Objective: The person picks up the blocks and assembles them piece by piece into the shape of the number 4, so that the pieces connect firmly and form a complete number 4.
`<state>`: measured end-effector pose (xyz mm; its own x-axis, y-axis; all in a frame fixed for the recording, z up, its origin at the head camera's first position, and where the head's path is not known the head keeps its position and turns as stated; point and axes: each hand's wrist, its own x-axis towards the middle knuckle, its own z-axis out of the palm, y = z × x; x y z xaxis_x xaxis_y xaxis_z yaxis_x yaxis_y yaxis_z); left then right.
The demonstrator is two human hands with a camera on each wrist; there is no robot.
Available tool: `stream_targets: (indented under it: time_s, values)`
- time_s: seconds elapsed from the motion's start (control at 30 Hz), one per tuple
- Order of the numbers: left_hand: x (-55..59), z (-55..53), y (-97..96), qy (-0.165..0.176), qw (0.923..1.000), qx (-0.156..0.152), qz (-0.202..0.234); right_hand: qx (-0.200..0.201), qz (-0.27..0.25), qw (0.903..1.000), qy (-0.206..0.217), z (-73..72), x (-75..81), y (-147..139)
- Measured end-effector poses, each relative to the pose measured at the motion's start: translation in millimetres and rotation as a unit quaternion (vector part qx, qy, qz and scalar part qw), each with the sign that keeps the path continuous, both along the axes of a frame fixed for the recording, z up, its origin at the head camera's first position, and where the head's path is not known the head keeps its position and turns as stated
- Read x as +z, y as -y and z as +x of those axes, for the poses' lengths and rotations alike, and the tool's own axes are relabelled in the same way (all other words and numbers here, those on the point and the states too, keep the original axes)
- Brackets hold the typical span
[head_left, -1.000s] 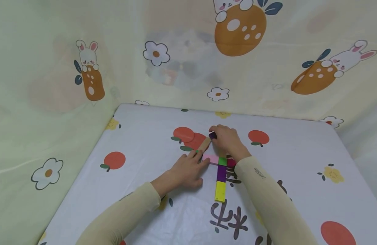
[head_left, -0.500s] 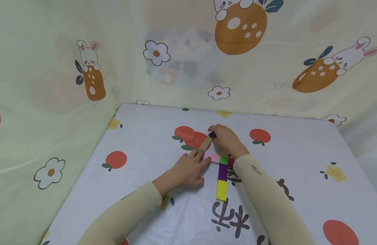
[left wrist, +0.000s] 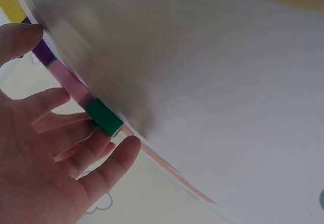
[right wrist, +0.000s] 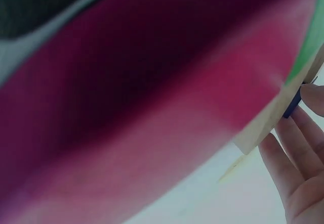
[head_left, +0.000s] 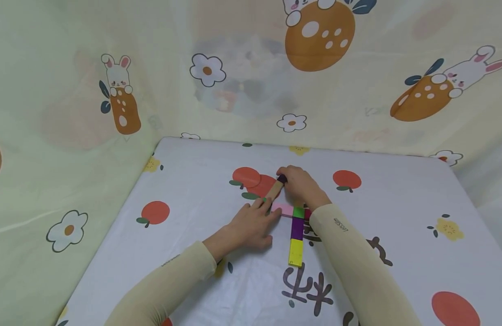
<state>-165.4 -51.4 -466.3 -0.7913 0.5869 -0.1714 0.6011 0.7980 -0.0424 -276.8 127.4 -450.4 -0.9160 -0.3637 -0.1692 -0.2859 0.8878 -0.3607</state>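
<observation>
At the far side of a row of coloured blocks, my right hand [head_left: 305, 186] pinches a small dark purple block [head_left: 282, 179] between thumb and fingers. That block sits right at the far end of a slanting tan block [head_left: 275, 190]. My left hand [head_left: 250, 227] lies with extended fingers over the near end of the tan block. Its fingers touch a green block [left wrist: 105, 117] there, mostly covered in the head view. By its index finger lies a pink block [head_left: 284, 210], which leads to another green block [head_left: 298, 212]. A crimson block [head_left: 308, 214] is partly hidden by the right sleeve.
Running toward me from the middle green block are a purple block [head_left: 297, 228] and a yellow block [head_left: 296, 252]. The white tablecloth [head_left: 185, 181] has printed fruit and lettering. Behind it rises a cream curtain [head_left: 243, 104] with rabbit prints.
My right hand has shifted the dark purple block slightly toward the tan block, narrowing the gap at its far end. The left hand stays in place on the blocks.
</observation>
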Motion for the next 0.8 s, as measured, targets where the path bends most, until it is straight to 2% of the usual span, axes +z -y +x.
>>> stream_targets:
  time_s: [0.27,0.43,0.63,0.8]
  values:
    - [1.5,-0.9,-3.9,-0.001,1.0,-0.005,-0.001,-0.013,-0.006,0.9997,0.02,3.2,2.6,-6]
    - [4.4,-2.9,-6.4,0.015,0.9999,0.002,0.002,-0.009,-0.009,0.9996,0.026,3.8,1.7,-10]
    - [7.1,-7.0,-7.5,0.028,0.999,0.017,0.029,0.0,-0.013,0.9999,0.003,5.4,1.5,-15]
    - [9.2,-11.8,-5.3,0.034,0.9978,0.024,0.051,0.011,-0.007,0.9997,-0.022,12.4,6.1,-19]
